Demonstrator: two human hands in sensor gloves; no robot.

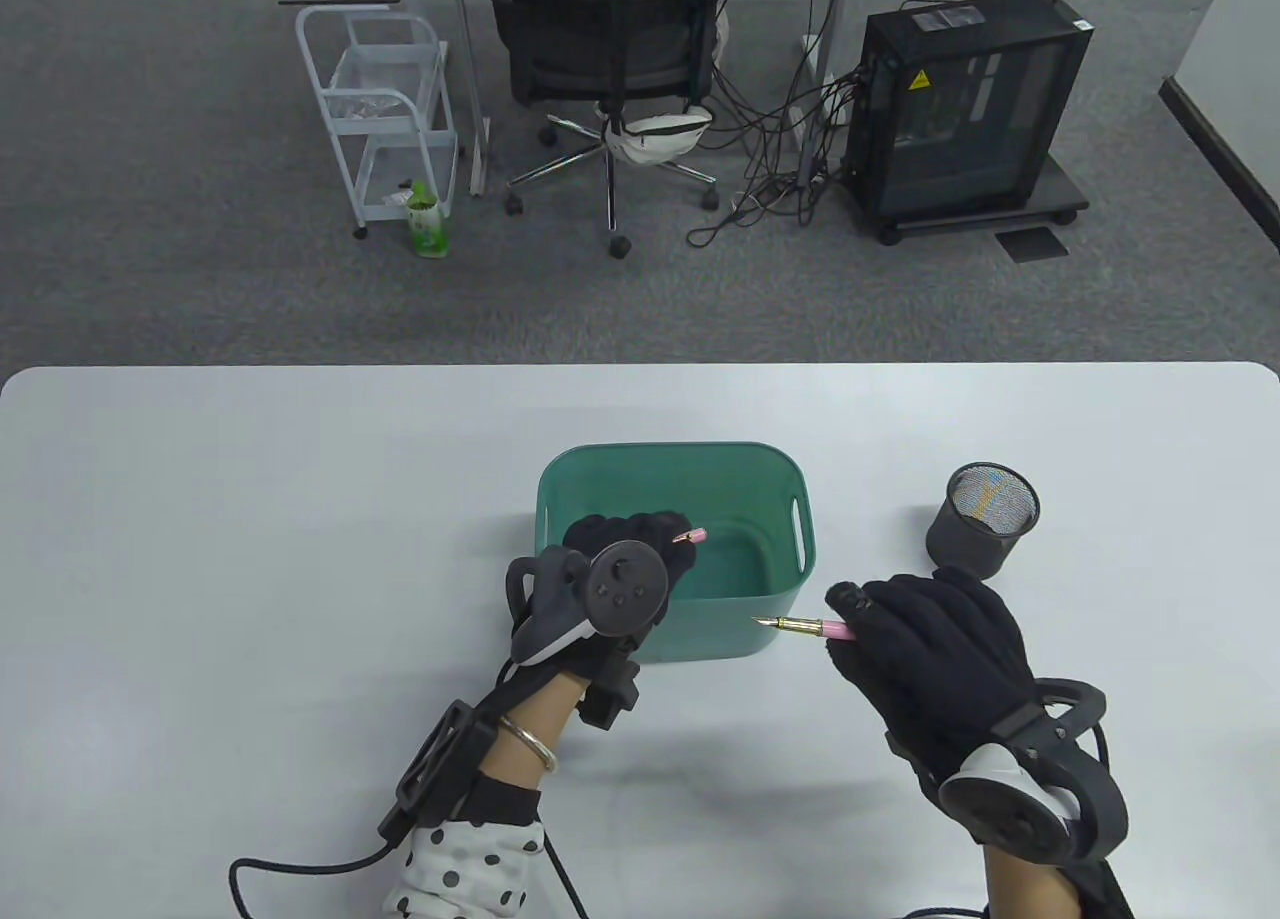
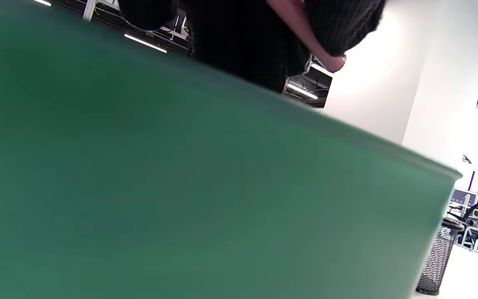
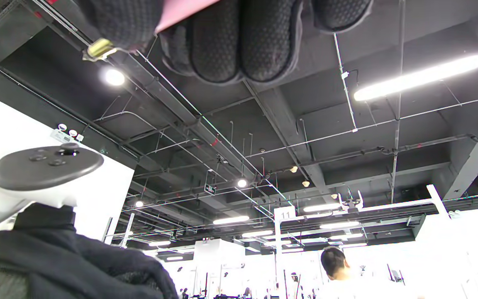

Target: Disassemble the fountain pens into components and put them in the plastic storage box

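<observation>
So the green box [image 1: 672, 549] sits about mid-table, and everything here is placed off that. Going from the left: the left hand [image 1: 610, 569] is up over the box's near-left corner, reaching in over the rim, with the tracker [image 1: 625, 584] strapped on its back facing the camera. Its fingers are curled around a small pink pen piece [image 1: 690, 536] with a gold clip, so probably the cap, and that piece hangs over the inside of the box, not resting on the bottom as far as I can see. From the left wrist view you mostly get the box's green wall [image 2: 181, 187] filling the shot, plus the pink piece [image 2: 305, 37] poking out of the dark glove up top.

Just right of the box's near-right corner, the right hand [image 1: 930, 649] is pinching the pink pen body [image 1: 815, 628], gold nib pointing left toward the box's wall, held above the table and outside the box. The right wrist view shows the fingers [image 3: 239, 41] bunched together around that pink barrel.

Further right of the box, well apart from it, stands a dark mesh cup [image 1: 980, 529].
</observation>
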